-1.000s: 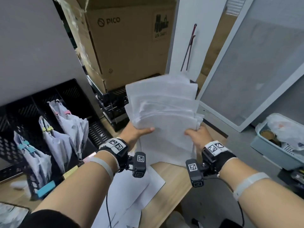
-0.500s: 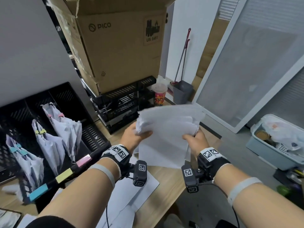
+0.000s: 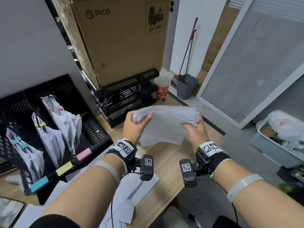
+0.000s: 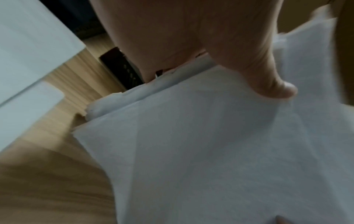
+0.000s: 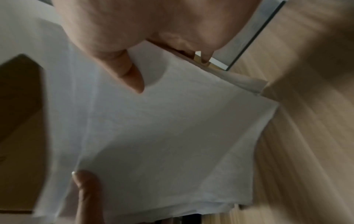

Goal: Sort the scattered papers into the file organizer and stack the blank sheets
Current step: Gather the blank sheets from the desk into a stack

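A stack of blank white sheets (image 3: 166,124) hangs above the wooden desk (image 3: 166,163), held by both hands. My left hand (image 3: 136,124) grips its left edge, thumb on top (image 4: 268,78). My right hand (image 3: 195,129) grips the right edge, thumb pressed on the top sheet (image 5: 132,78). The stack (image 4: 210,151) tilts nearly flat, its far edge slightly raised; it fills the right wrist view (image 5: 162,128) too. The black file organizer (image 3: 69,89) stands at the left, with clipped paper bundles (image 3: 65,119) in its three slots. More loose sheets (image 3: 128,195) lie on the desk under my forearms.
A large cardboard box (image 3: 118,40) sits on a black wire rack (image 3: 125,99) behind the desk. A colourful cup (image 3: 162,91) and a grey dustpan (image 3: 186,86) stand beyond. A blue bin (image 3: 266,148) is on the floor at right.
Both hands have lowered the stack and tipped it from nearly upright to nearly flat. The grip on both edges is unchanged.
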`<state>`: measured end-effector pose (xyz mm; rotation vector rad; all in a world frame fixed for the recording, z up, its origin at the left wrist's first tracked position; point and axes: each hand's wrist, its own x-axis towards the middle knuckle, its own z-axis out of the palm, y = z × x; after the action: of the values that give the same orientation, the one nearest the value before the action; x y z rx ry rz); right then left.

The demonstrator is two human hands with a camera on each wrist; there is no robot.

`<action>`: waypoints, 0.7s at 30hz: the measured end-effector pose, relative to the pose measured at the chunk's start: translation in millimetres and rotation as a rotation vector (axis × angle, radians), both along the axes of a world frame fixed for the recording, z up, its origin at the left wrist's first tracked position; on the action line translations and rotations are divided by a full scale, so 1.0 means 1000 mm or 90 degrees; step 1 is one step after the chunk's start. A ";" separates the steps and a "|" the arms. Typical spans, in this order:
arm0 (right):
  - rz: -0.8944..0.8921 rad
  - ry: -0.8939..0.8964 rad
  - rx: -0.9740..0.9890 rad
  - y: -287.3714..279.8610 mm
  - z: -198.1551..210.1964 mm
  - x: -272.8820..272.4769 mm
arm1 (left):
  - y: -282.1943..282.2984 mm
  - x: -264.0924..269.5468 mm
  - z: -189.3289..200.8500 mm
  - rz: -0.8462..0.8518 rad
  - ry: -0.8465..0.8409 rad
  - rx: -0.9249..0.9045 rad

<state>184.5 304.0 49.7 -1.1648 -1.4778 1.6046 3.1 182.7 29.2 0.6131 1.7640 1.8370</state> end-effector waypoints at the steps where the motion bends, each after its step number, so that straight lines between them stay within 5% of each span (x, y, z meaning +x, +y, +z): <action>1: -0.008 -0.013 0.003 0.002 -0.006 0.001 | 0.000 0.000 -0.006 0.003 0.023 -0.013; 11: -0.033 -0.012 -0.098 0.038 -0.017 -0.008 | 0.027 0.000 -0.010 -0.052 -0.024 -0.016; 21: 0.183 -0.327 0.016 0.101 -0.031 -0.026 | 0.061 -0.008 -0.042 0.035 -0.225 -0.089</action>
<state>158.0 405.2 19.2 -1.4774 -2.0632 1.5273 -4.8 243.9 -12.9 0.1731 1.6626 1.7152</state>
